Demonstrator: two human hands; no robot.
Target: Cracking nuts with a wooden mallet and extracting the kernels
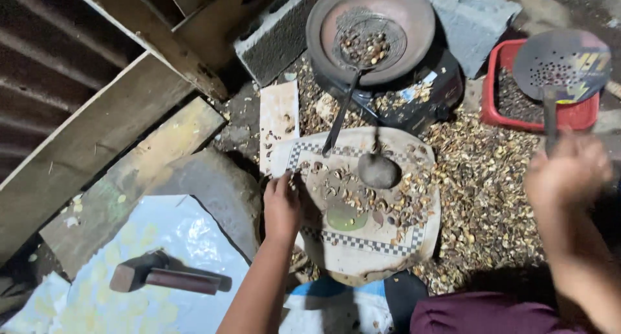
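Nutshells (352, 195) lie just beyond the left hand's (282, 208) curled fingers; right hand (566, 172) grips a perforated ladle (561, 65).

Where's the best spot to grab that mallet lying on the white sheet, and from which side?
Probably the mallet by its handle's free end, at lower right of its head. It lies flat on the white sheet, handle pointing right toward the left hand, heavy block head to the left. Coming from above, fingers across the round handle, looks clearest.

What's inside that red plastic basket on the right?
The red plastic basket holds dark nut-like pieces. The round perforated metal skimmer, gripped by the right hand, covers much of it, so the rest is hidden.
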